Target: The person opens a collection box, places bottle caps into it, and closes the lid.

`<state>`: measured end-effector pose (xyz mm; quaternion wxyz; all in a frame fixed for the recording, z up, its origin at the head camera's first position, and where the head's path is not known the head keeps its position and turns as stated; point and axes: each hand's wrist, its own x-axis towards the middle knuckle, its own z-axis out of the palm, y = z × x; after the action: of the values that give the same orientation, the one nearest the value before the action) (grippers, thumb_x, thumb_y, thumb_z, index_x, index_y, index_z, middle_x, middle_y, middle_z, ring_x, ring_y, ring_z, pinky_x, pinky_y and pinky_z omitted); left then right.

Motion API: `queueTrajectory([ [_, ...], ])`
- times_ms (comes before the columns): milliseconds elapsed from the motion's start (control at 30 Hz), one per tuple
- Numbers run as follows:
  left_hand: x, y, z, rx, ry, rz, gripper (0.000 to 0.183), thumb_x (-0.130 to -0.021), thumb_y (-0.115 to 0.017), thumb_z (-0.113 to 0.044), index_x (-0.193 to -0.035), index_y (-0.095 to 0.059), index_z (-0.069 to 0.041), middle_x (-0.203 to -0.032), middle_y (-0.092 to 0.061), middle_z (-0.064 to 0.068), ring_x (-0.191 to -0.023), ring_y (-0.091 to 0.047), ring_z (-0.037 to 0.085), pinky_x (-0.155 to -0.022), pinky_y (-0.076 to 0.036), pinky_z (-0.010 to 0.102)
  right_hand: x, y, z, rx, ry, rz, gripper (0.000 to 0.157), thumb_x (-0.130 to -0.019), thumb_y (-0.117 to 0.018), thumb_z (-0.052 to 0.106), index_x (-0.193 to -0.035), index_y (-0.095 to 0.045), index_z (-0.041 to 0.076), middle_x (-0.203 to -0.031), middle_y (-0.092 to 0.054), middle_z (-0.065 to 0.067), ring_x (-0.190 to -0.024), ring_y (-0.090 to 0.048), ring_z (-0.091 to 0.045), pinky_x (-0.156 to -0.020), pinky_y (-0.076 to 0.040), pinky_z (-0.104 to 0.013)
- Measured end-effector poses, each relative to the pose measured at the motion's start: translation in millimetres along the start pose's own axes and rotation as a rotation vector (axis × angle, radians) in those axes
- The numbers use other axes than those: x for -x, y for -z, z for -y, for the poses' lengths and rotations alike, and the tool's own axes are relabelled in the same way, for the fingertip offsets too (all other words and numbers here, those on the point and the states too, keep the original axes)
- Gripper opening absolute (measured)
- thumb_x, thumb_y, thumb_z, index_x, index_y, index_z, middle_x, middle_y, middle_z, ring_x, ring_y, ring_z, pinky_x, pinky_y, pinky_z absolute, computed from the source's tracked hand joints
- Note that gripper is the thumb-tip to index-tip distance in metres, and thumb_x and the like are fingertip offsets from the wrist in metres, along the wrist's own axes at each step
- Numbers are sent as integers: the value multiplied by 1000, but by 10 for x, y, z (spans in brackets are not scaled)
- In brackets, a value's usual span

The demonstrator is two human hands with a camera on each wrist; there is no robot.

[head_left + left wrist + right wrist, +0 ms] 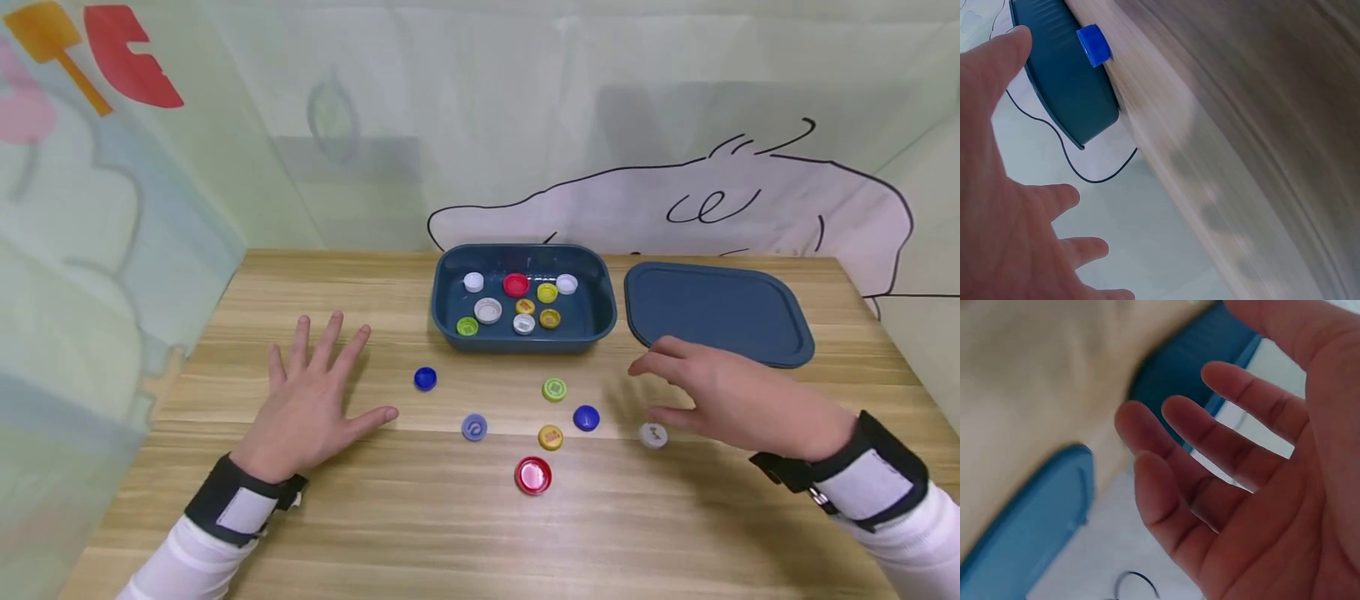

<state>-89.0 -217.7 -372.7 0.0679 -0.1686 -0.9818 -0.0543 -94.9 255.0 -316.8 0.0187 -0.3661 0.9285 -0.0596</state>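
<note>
My left hand (307, 412) is spread with fingers apart over the table, left of a dark blue bottle cap (425, 379). My right hand (723, 400) hovers above the table with fingers loosely bent and nothing between them, its thumb close by a white cap (653, 434). Between the hands lie a green cap (554, 389), a blue cap (587, 418), a yellow cap (551, 437), a light blue cap (474, 427) and a red cap (533, 475). Behind them a dark blue tray (525, 343) holds several caps in white, red, yellow and green.
A flat dark blue lid (720, 312) lies on the wooden table (375, 533), right of the tray. A printed cloth (487, 125) hangs along the table's back edge, and more cloth (90, 292) stands at its left side.
</note>
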Motion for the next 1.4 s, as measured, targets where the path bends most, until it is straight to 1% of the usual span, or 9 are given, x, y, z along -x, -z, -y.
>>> queueTrajectory([
  [167,2,-2,6,1,2,2,104,-76,-44,-86,-155,-22,-23,-160,-6,15,-138,13,41,-98,-8,82,116,-230,33,-93,0,64,43,-77,-80,39,-113,-65,20,-100,-57,8,-80,-54,-3,-69,-55,-25],
  [267,2,1,1,-1,1,3,104,-76,-44,-86,-155,-22,-23,-160,-6,15,-138,13,41,-98,-8,82,148,-333,47,-133,-5,90,39,-77,-81,34,-110,-65,22,-97,-55,9,-78,-53,-3,-68,-55,-25],
  [533,0,0,-13,0,-4,2,104,-76,-45,-85,-155,-23,-22,-160,-7,15,-138,11,42,-98,-9,83,142,-428,54,-136,-15,150,32,-77,-81,19,-104,-64,23,-89,-53,10,-74,-51,-3,-65,-54,-23],
  [667,0,2,-15,0,-2,4,104,-76,-45,-85,-154,-24,-21,-160,-6,15,-138,11,42,-98,-9,83,112,-340,49,-137,8,108,31,-75,-81,13,-100,-65,21,-88,-55,9,-73,-51,-3,-63,-54,-24],
  [833,-1,9,-20,-2,-4,-1,104,-76,-45,-85,-154,-24,-21,-160,-6,15,-138,11,42,-98,-9,83,7,-58,33,-98,38,16,31,-73,-83,11,-97,-64,20,-88,-55,10,-74,-52,-3,-61,-53,-23],
  [1000,-1,16,-19,0,-10,-16,103,-76,-46,-84,-154,-24,-21,-160,-7,16,-138,10,42,-97,-9,83,-222,286,6,-43,-2,2,30,-76,-82,17,-100,-65,22,-91,-55,9,-75,-52,-3,-62,-54,-23],
  [1100,-3,13,-13,0,-10,-19,103,-76,-46,-85,-154,-25,-21,-160,-8,16,-138,9,43,-97,-9,83,-401,415,-22,-24,-26,-1,28,-79,-80,19,-103,-65,21,-94,-57,7,-77,-52,-3,-65,-55,-24],
  [1233,-10,8,-10,-5,-8,-15,103,-76,-46,-85,-154,-25,-21,-160,-8,16,-138,9,43,-97,-9,83,-658,470,-76,-13,-46,-6,26,-81,-79,20,-104,-66,19,-93,-58,5,-77,-52,-6,-66,-55,-26],
  [1400,-8,10,-16,-1,-11,-12,103,-76,-47,-84,-154,-24,-21,-160,-7,16,-138,9,43,-97,-9,83,-975,431,-174,-39,-89,24,25,-84,-76,20,-107,-66,16,-99,-59,0,-82,-54,-14,-68,-56,-31],
])
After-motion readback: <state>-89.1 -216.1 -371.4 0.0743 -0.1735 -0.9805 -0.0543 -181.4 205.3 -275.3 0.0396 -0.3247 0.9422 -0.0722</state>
